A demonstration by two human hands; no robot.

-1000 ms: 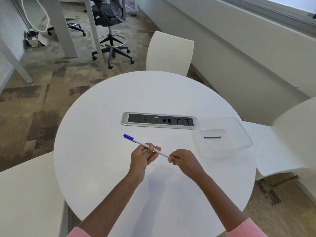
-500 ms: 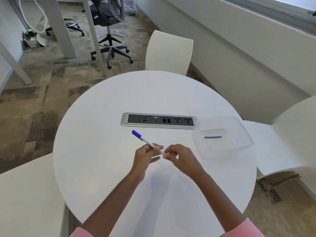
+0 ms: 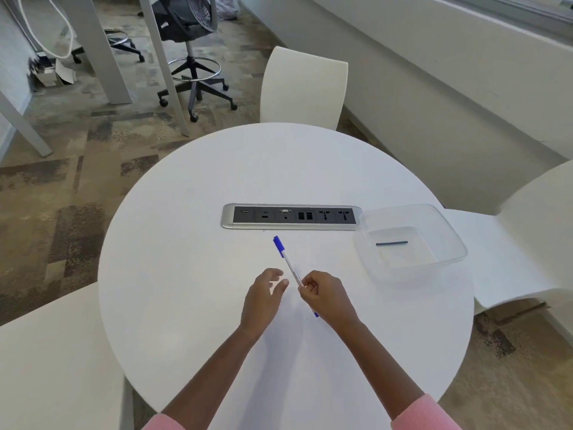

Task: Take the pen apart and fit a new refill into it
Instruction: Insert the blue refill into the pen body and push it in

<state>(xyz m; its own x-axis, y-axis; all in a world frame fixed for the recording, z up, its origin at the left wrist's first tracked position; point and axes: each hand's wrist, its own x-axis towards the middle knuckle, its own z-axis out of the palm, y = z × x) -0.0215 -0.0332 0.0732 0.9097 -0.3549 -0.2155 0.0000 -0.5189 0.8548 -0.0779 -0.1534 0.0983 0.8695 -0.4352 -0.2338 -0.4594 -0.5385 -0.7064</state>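
One pen (image 3: 288, 265) is pinched in the right hand (image 3: 325, 297) over the middle of the table (image 3: 186, 243), its blue cap pointing at the one socket strip (image 3: 291, 216). The left hand (image 3: 263, 296) is beside it, fingers loose, holding nothing. One refill (image 3: 392, 243) lies in the one clear tub (image 3: 449, 231) at the table's right edge.

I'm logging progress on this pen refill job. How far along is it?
Done: nothing visible; the pen looks whole, blue cap on. In hand: the right hand grips its barrel, the left hand is open beside it. Left: taking it apart and fitting a refill; a thin dark stick in the clear container may be it, too small to tell.
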